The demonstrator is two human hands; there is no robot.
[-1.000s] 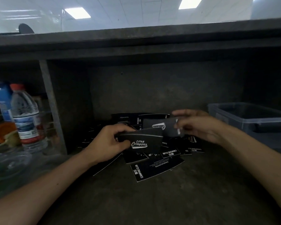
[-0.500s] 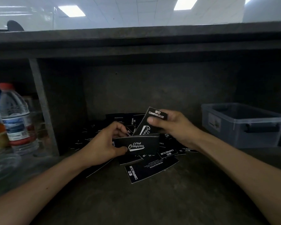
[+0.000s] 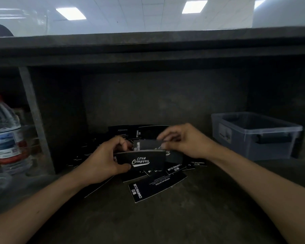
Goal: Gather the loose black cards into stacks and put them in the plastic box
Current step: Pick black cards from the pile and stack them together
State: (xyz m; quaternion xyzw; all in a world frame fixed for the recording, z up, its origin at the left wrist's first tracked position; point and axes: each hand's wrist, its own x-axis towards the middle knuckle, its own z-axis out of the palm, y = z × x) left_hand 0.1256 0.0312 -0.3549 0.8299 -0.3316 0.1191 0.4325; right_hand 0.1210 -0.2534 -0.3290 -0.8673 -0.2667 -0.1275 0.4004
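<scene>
two hands meet over the pile. the left hand [image 3: 102, 161] curls round a small stack [image 3: 144, 160] of black cards, thumb across the near face with its white "club camping" script, fingers behind the far side. the right hand [image 3: 185, 140] pinches a single card [image 3: 148, 144] by its top edge between fingertips [image 3: 164, 136] and thumb. it holds the card upright just behind the stack; whether the two touch i cannot tell.

this looks like the gathering step: one card is being added to the stack, and nothing is on its way to the box yet. the next move, as i judge it, calls for sliding that card down flush against the back of the stack and squaring the edges. the right pinch can then loosen to fetch another.

the cards are thin, stiff, matte rectangles with white print and pale cut edges. they should slip easily over one another, so the left grip needs firm pressure.

below and beyond the fingers many loose cards [image 3: 157, 187] lie overlapped on the rough dark shelf [image 3: 183, 217]. well off to the right of the right hand stands the plastic box [image 3: 253, 136], translucent and open-topped. far to the left of the left hand stands a clear water bottle [image 3: 7, 134] with a red cap.
</scene>
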